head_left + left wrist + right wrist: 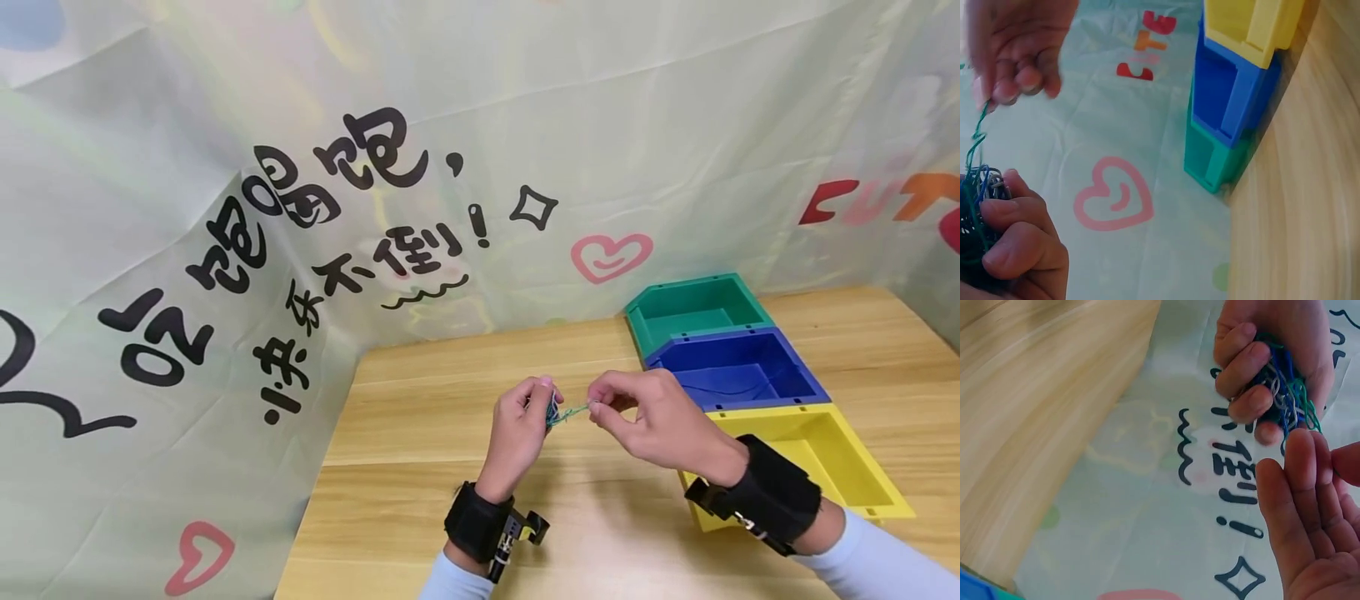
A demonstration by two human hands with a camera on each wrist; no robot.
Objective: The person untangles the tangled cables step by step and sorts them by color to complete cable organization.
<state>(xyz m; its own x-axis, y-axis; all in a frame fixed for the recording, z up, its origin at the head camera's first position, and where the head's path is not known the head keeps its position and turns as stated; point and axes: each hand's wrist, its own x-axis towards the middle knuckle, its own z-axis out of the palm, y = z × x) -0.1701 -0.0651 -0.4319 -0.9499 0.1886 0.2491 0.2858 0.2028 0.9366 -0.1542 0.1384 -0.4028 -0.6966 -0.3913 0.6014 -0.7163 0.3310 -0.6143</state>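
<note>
While the left hand [519,423] is gripping tangled string [1286,390], the right hand [662,423] is pinching one strand [573,412], seemingly untangling; gentle pulling seems needed.

At the lower left of the left wrist view, the left hand [1029,247] curls its fingers round a tangle of thread [974,228] — green, blue and whitish loops, cut off by the edge. A thin green strand [974,147] rises from it to the fingertips of the right hand [1022,40], which is at the upper left. Behind them hangs a pale sheet [1166,262] with a pink heart [1085,209] and colored letters [1143,41]. Three bins stand in a touching row — yellow [1266,37], blue [1241,103], then green [1217,165] — beside the wooden table [1304,200] along the right.
</note>
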